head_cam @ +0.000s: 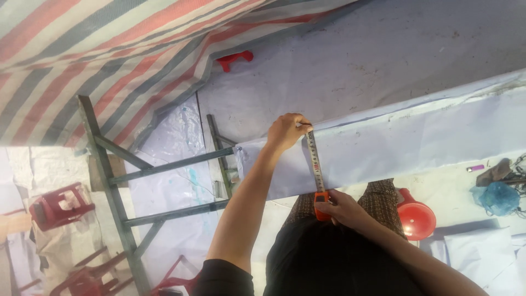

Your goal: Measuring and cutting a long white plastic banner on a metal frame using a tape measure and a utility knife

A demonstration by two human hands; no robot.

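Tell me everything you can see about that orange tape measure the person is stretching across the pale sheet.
The orange tape measure has a small boxy case, seemingly plastic, gripped in the right hand at the near edge of the pale lilac sheet. Its narrow, marked blade is pulled out straight across the sheet's width, lying flat on it. The left hand pins the blade's far end at the sheet's far edge. Markings are too small to make out.

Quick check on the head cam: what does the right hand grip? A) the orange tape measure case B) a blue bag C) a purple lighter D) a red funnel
A: the right hand grips the orange tape measure case at the near edge of the pale sheet, while the left hand pins the blade's far end.
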